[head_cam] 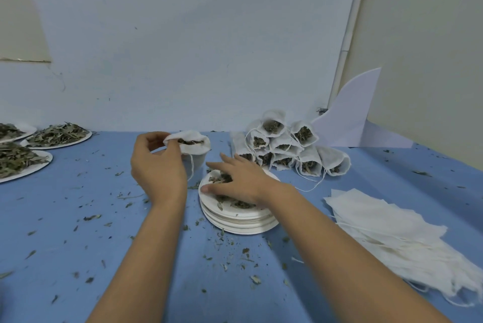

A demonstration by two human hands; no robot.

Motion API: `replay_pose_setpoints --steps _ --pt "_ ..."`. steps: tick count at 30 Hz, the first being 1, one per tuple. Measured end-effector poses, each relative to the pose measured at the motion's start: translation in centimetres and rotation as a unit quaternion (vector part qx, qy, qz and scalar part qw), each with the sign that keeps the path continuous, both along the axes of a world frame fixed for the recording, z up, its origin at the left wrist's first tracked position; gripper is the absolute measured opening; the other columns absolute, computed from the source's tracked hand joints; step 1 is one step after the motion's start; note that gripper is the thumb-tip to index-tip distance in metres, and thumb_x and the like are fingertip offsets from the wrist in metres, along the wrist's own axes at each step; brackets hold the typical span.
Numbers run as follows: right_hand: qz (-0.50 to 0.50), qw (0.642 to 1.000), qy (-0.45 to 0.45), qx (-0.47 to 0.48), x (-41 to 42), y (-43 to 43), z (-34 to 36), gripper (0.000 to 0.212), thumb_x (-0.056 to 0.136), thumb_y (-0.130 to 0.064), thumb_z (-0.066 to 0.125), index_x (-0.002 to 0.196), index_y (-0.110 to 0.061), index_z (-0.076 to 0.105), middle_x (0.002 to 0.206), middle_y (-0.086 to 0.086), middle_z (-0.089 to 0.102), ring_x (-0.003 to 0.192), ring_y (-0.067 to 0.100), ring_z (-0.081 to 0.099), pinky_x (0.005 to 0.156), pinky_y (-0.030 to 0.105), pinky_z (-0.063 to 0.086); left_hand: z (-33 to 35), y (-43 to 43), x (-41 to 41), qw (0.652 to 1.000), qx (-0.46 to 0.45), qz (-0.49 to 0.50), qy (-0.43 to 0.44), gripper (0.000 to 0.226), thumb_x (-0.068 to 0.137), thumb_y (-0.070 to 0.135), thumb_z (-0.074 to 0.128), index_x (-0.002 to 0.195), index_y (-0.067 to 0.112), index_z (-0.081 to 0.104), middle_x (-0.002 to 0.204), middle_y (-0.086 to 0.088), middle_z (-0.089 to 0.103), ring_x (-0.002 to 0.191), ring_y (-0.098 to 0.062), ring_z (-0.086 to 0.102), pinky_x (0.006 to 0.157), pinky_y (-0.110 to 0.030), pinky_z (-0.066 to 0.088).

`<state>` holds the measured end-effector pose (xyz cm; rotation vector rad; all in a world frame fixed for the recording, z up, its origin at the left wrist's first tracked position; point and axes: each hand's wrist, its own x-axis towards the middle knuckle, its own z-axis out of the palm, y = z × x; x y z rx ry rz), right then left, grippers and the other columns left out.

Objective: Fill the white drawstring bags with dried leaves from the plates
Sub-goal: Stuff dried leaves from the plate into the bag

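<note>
Head view:
- White bag is pinched at rim by left hand. Mouth is held open, leaves seen inside. Bag is raised just behind plate stack.
- Right hand is laid flat on dried leaves on top plate, fingers spread, nothing gripped.
- Leaves best gathered into compact pinch and released well inside mouth, so that less is spilled on counter.
</note>
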<state>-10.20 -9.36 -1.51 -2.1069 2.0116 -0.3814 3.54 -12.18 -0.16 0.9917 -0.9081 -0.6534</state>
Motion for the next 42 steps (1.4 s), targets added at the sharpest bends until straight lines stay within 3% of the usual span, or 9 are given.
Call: replay_pose_setpoints --steps 4,7,9,14,20,24,28,36,42 --pt "0.009 0.999 -0.018 -0.028 -0.1 0.1 -0.8 0.046 0.092 -0.05 0.05 0.136 -0.037 0.048 0.153 -0.007 0.033 0.138 0.018 0.034 0.11 0.042 0.031 -0.2 0.2 -0.3 1.0 0.015 -0.009 0.002 0.009 0.085 0.009 0.059 0.085 0.017 0.058 0.083 0.006 0.059 0.085 -0.016 0.058 0.081 -0.045 0.054" --pt "0.001 0.997 -0.044 -0.069 -0.5 1.1 -0.8 0.029 0.094 -0.032 0.054 0.12 -0.028 0.065 0.118 -0.005 0.066 0.105 0.016 0.06 0.085 0.031 0.048 -0.4 0.3 -0.6 1.0 0.018 -0.02 -0.001 0.009 0.085 0.007 0.059 0.085 0.016 0.058 0.086 0.002 0.061 0.087 -0.02 0.06 0.082 -0.046 0.053" --pt "-0.002 0.996 -0.045 -0.083 -0.6 1.8 -0.4 0.023 0.092 -0.028 0.056 0.111 -0.026 0.07 0.107 -0.005 0.07 0.098 0.014 0.062 0.083 0.032 0.05 -0.3 0.4 -0.7 1.0 0.016 -0.026 -0.001 0.009 0.085 0.007 0.058 0.085 0.016 0.058 0.088 -0.001 0.061 0.089 -0.025 0.062 0.082 -0.047 0.053" --pt "-0.011 0.995 -0.031 -0.099 -0.8 3.2 0.3 0.046 0.089 -0.058 0.05 0.132 -0.042 0.051 0.153 -0.014 0.032 0.137 0.011 0.034 0.11 0.038 0.029 -0.3 0.5 -0.8 0.999 0.021 -0.027 -0.005 0.009 0.085 0.007 0.059 0.085 0.016 0.057 0.086 0.003 0.06 0.085 -0.017 0.058 0.083 -0.044 0.053" --pt "-0.055 0.997 0.054 -0.017 -0.5 3.5 -1.1 0.079 0.077 -0.079 0.044 0.145 -0.049 0.019 0.16 -0.009 -0.004 0.147 0.023 -0.013 0.112 0.057 -0.012 -0.4 0.6 -0.8 0.999 0.021 -0.029 -0.005 0.009 0.084 0.006 0.059 0.085 0.016 0.057 0.087 0.002 0.06 0.087 -0.018 0.059 0.083 -0.045 0.053" --pt "-0.047 0.998 -0.047 0.016 -1.0 3.2 -1.1 0.072 0.087 -0.059 0.053 0.148 -0.037 0.024 0.161 0.0 0.0 0.148 0.024 -0.004 0.117 0.043 0.002 -0.5 0.5 -0.7 0.999 0.023 -0.03 -0.004 0.01 0.085 0.006 0.059 0.085 0.016 0.058 0.089 0.001 0.062 0.09 -0.022 0.061 0.083 -0.046 0.053" --pt "-0.031 0.998 -0.045 -0.01 -1.1 3.0 -0.8 0.061 0.092 -0.041 0.057 0.147 -0.028 0.034 0.16 0.004 0.01 0.146 0.021 0.016 0.114 0.031 0.017 -0.6 0.5 -0.8 0.999 0.027 -0.038 -0.007 0.01 0.085 0.006 0.059 0.084 0.016 0.058 0.083 0.005 0.06 0.088 -0.021 0.061 0.082 -0.044 0.053" --pt "-0.166 0.981 0.024 -0.1 0.8 3.1 -0.2 0.064 0.093 -0.063 0.035 0.147 -0.031 0.027 0.157 0.006 0.019 0.141 0.029 0.024 0.105 0.043 0.034 -0.8 0.6 -1.1 0.999 0.027 -0.022 -0.011 0.01 0.086 0.007 0.058 0.085 0.016 0.057 0.078 0.014 0.056 0.083 -0.015 0.057 0.072 -0.029 0.049" --pt "-0.211 0.974 0.076 -0.02 3.9 2.4 0.2 0.048 0.098 -0.048 0.039 0.132 -0.016 0.047 0.15 0.017 0.027 0.133 0.037 0.033 0.098 0.041 0.038 -0.9 0.7 -1.2 0.999 0.024 -0.027 -0.014 0.01 0.086 0.006 0.057 0.085 0.016 0.057 0.083 0.008 0.059 0.083 -0.014 0.057 0.07 -0.025 0.047"
